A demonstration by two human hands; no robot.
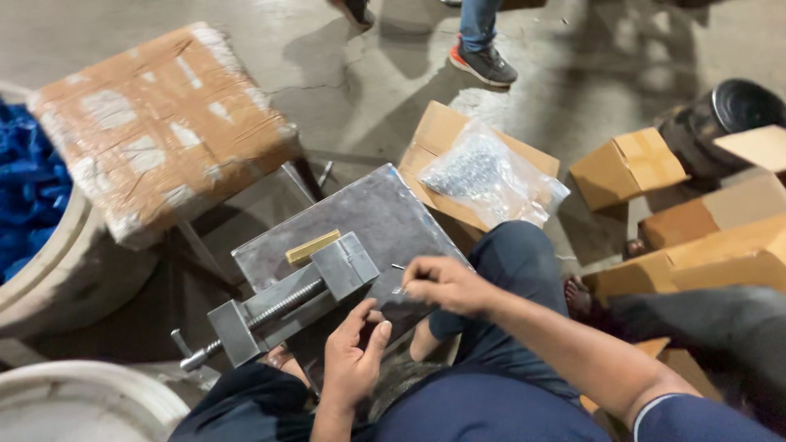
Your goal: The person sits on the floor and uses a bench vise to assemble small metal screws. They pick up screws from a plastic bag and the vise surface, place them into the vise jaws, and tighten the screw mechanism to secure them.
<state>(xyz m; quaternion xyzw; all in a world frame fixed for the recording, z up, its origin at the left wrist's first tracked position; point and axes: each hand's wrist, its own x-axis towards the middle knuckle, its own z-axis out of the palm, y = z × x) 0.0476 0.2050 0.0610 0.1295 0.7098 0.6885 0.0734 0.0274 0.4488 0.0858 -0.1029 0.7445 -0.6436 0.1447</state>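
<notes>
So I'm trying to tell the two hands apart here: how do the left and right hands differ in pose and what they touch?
The right hand pinches a small thin metal piece in its fingertips over the grey metal plate; the left hand holds nothing, fingers loosely curled and palm turned up at the plate's near edge. The right hand reaches further forward, the left sits closer to the body. Both are bare and near the vise.

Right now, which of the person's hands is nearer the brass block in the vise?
Left. The left hand lies just below the vise that grips the brass block; the right hand is farther off to its right.
</notes>
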